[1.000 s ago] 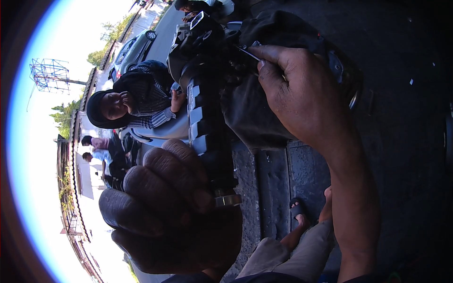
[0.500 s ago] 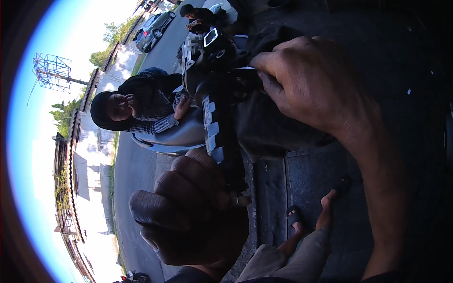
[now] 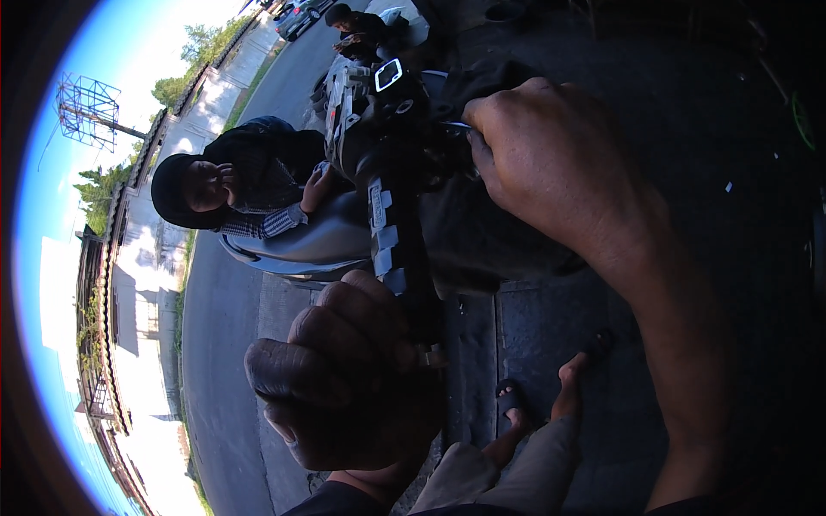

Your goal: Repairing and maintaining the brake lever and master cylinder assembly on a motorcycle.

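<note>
A black tubular device [image 3: 404,245] with pale flat segments along its side runs through the middle of the view, its exact kind unclear. My left hand [image 3: 344,370] is closed around its lower end, below the segments, where a small metal fitting shows by the fingers. At the top the tube meets a grey metal and black body [image 3: 348,112] bearing a dark square with a white border [image 3: 389,75]. Beside that body, my right hand [image 3: 551,159] pinches a thin silvery piece [image 3: 453,127] between thumb and forefinger. Deep shadow hides the piece's far end.
Left of the device, a person in a dark head covering [image 3: 224,185] leans on a silver-grey seat or vehicle part [image 3: 301,236]. Another person [image 3: 357,30] sits farther back near a car [image 3: 298,19]. Dark cloth [image 3: 499,232] lies behind the device. Sandalled feet [image 3: 512,396] show below.
The background has shifted left, and the car has slid toward the top edge. Both hands keep their grips, and the device is nearly in the same place.
</note>
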`<state>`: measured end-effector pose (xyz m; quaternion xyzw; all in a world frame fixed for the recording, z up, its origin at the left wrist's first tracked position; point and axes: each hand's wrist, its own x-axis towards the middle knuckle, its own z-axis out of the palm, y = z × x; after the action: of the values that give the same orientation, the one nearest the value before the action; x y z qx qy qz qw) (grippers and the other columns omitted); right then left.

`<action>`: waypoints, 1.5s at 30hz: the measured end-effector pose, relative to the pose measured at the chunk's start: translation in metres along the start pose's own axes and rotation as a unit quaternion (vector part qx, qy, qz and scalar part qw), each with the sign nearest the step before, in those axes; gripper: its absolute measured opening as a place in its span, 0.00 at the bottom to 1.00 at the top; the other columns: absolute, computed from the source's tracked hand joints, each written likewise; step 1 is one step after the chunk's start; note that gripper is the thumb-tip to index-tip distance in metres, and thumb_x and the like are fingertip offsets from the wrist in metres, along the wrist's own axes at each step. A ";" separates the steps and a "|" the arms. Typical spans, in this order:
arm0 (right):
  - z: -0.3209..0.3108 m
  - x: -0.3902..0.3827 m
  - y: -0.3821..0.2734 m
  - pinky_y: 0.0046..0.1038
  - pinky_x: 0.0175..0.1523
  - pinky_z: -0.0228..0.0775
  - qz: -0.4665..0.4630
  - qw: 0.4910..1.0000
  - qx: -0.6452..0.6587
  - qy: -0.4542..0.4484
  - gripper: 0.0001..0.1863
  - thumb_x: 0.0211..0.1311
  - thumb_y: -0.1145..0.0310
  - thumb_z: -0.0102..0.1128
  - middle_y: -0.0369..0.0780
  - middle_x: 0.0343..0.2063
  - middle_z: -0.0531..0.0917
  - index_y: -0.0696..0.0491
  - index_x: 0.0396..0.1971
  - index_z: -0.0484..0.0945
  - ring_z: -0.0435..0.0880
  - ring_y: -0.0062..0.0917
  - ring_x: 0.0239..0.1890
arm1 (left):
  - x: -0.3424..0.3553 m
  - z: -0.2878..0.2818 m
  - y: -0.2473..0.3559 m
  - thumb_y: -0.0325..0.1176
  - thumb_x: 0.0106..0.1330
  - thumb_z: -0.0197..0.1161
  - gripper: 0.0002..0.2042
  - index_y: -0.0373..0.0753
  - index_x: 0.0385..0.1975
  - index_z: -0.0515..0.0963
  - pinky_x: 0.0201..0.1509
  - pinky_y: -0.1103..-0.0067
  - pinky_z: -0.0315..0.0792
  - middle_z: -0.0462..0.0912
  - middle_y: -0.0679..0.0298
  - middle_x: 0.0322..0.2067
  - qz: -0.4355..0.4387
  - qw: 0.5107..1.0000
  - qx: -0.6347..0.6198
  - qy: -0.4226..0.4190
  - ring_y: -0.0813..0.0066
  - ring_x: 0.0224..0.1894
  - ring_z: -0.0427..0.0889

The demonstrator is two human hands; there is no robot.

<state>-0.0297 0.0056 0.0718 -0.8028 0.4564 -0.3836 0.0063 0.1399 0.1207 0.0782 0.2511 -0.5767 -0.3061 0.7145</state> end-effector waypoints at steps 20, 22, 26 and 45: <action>0.011 0.000 0.011 0.38 0.39 0.79 0.070 0.983 0.149 -0.086 0.09 0.68 0.72 0.62 0.47 0.30 0.87 0.59 0.42 0.87 0.89 0.39 0.32 | -0.010 -0.004 -0.004 0.47 0.78 0.42 0.16 0.48 0.29 0.68 0.37 0.62 0.62 0.66 0.64 0.23 0.012 0.998 0.048 0.049 0.62 0.28 0.67; 0.008 -0.008 0.016 0.37 0.39 0.80 -0.005 0.993 0.073 -0.090 0.09 0.67 0.72 0.63 0.48 0.31 0.88 0.59 0.42 0.87 0.89 0.39 0.32 | -0.009 -0.004 -0.003 0.47 0.78 0.42 0.16 0.48 0.28 0.68 0.38 0.62 0.62 0.66 0.64 0.23 0.016 0.998 0.043 0.044 0.63 0.29 0.67; 0.006 -0.021 0.026 0.34 0.40 0.80 0.007 0.994 0.075 -0.080 0.10 0.68 0.73 0.63 0.47 0.33 0.89 0.59 0.43 0.87 0.90 0.36 0.33 | -0.008 -0.003 -0.005 0.47 0.78 0.43 0.15 0.49 0.28 0.68 0.39 0.62 0.62 0.65 0.65 0.23 0.035 0.999 0.023 0.026 0.64 0.29 0.67; 0.027 -0.004 0.046 0.26 0.39 0.81 -0.144 0.982 0.118 0.033 0.09 0.67 0.75 0.66 0.44 0.34 0.90 0.59 0.45 0.87 0.90 0.26 0.33 | 0.013 -0.056 0.012 0.46 0.78 0.44 0.14 0.54 0.27 0.67 0.49 0.65 0.64 0.66 0.74 0.27 0.011 0.977 0.033 -0.209 0.75 0.34 0.68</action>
<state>-0.0473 -0.0275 0.0333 -0.8408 0.2873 -0.4578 0.0305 0.1986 0.1204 0.0837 0.1988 -0.7257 -0.3253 0.5727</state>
